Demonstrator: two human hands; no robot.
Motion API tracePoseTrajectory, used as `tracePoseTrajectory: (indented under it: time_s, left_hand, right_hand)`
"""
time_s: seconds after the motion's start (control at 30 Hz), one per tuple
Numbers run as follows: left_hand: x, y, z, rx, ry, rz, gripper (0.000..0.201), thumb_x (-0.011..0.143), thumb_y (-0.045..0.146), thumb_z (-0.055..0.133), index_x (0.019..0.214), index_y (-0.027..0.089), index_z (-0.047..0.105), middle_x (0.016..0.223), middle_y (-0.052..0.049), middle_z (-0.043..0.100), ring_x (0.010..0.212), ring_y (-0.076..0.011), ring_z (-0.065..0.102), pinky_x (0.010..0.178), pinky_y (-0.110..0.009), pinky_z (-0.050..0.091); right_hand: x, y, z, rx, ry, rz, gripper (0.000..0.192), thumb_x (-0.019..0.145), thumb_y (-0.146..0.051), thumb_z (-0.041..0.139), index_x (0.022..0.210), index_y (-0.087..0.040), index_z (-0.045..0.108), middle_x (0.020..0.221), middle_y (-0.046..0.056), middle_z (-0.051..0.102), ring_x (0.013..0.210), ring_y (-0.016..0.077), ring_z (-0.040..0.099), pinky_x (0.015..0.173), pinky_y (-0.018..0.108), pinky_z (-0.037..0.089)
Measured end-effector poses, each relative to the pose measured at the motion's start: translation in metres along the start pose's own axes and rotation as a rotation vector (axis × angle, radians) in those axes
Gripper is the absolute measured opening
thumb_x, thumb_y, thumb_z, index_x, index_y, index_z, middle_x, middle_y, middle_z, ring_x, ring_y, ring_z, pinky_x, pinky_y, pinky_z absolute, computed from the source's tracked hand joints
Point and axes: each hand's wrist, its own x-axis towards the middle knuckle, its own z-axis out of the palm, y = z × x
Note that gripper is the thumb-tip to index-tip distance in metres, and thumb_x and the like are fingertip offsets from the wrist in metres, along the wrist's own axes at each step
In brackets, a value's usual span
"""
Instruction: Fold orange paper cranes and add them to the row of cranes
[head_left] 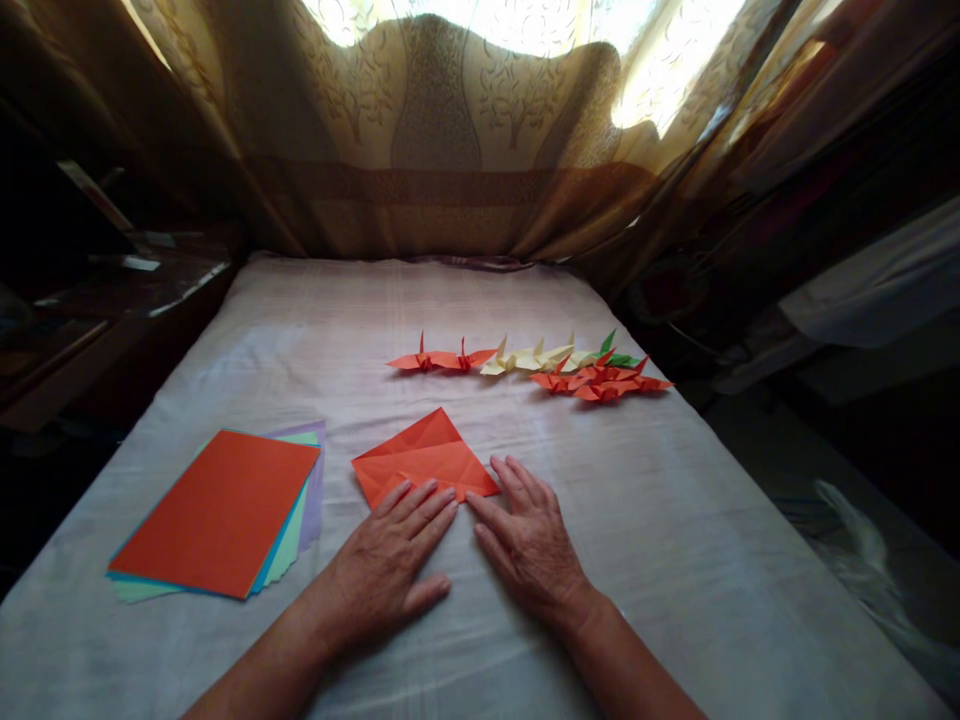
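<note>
- The table (675, 560), under a pale cloth, carries everything; behind it a patterned curtain (435, 130) hangs with daylight coming through.
- A stack of coloured sheets (217, 510) lies to the left of the hands, fanned so that lower edges show: orange on top, then blue, green and lilac, at least four colours. How many sheets in all cannot be told. It seems placed within easy reach of the left hand.
- The folded orange paper (424, 455) lies flat near the table's middle, just ahead of both hands, creased into a kite-like shape. One piece only.
- The left hand (390, 565) lies flat and open, fingertips pressing the paper's near edge, apparently to hold down a crease.
- The right hand (529, 545) is likewise open and flat, fingertips at the paper's near right corner; neither hand grips anything.
- A row of finished paper cranes (525, 368) stands farther back, well apart from the hands, seemingly set aside: two orange, about three pale yellow, one green, and a small cluster of orange whose number is unclear.
</note>
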Motion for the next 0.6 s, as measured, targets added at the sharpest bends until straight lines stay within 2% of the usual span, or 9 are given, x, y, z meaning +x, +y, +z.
tracePoseTrajectory:
  time_s: [0.23,0.4,0.5,0.6]
  left_hand:
    - [0.001,0.0,-0.001,0.019,-0.001,-0.001,0.071,0.095,0.054,0.048,0.155,0.021,0.026,0.155,-0.007,0.039,0.141,-0.0258,0.039,0.118,-0.042,0.026]
    - [0.002,0.001,-0.002,-0.001,-0.033,-0.015,0.069,0.096,0.055,0.046,0.154,0.022,0.028,0.156,-0.006,0.039,0.142,-0.0257,0.038,0.118,-0.042,0.025]
    - [0.003,0.001,-0.003,-0.012,-0.057,-0.03,0.067,0.096,0.055,0.044,0.153,0.022,0.031,0.155,-0.006,0.039,0.142,-0.0257,0.037,0.118,-0.043,0.024]
    - [0.003,0.001,-0.005,-0.021,-0.081,-0.04,0.067,0.096,0.056,0.044,0.153,0.022,0.031,0.156,-0.006,0.038,0.142,-0.026,0.037,0.119,-0.043,0.023]
  right_hand:
    - [-0.004,0.005,-0.004,-0.048,-0.068,0.035,0.037,0.092,-0.038,0.057,0.128,-0.035,0.064,0.151,0.01,0.044,0.139,0.0302,0.036,0.107,0.047,0.033]
    - [-0.015,0.014,-0.006,-0.129,-0.077,0.12,0.04,0.091,-0.037,0.058,0.131,-0.036,0.061,0.152,0.01,0.043,0.14,0.0311,0.037,0.108,0.05,0.033]
    - [-0.023,0.021,-0.005,-0.181,-0.076,0.137,0.044,0.091,-0.034,0.057,0.134,-0.032,0.059,0.152,0.011,0.042,0.14,0.0326,0.036,0.109,0.051,0.032]
    - [-0.026,0.024,-0.003,-0.182,-0.014,0.133,0.045,0.093,-0.033,0.052,0.137,-0.022,0.056,0.151,0.016,0.042,0.14,0.0322,0.036,0.109,0.051,0.033]
